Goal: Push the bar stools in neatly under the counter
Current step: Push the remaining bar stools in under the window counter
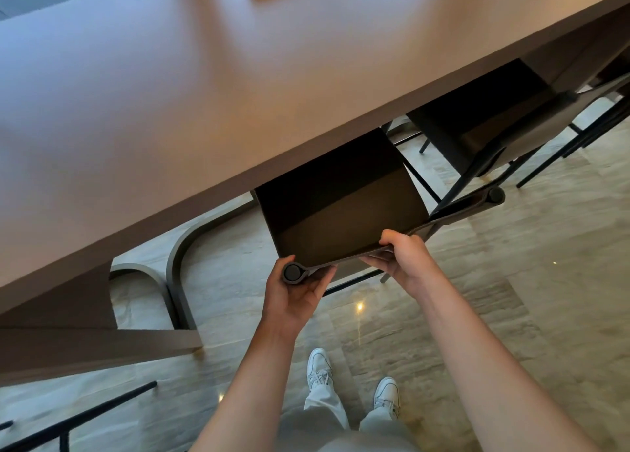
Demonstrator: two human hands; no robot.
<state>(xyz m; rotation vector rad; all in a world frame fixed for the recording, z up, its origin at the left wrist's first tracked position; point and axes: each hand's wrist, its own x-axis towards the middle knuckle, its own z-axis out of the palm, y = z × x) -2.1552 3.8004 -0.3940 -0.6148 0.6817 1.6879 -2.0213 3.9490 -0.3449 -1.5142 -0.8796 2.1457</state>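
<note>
A dark brown bar stool (341, 206) stands partly under the brown counter (204, 93), its seat tucked beneath the counter's edge. My left hand (296, 298) grips the left end of its backrest top, around the round black cap. Further right, my right hand (405, 257) grips the same top edge, fingers curled over it. A second stool (484, 124) of the same kind stands to the right, its seat also partly under the counter.
A curved grey counter support (177, 264) stands left of the stool on the pale marble floor (511, 281). A black metal frame (78, 417) shows at the bottom left. My feet in white shoes (354, 380) are right behind the stool.
</note>
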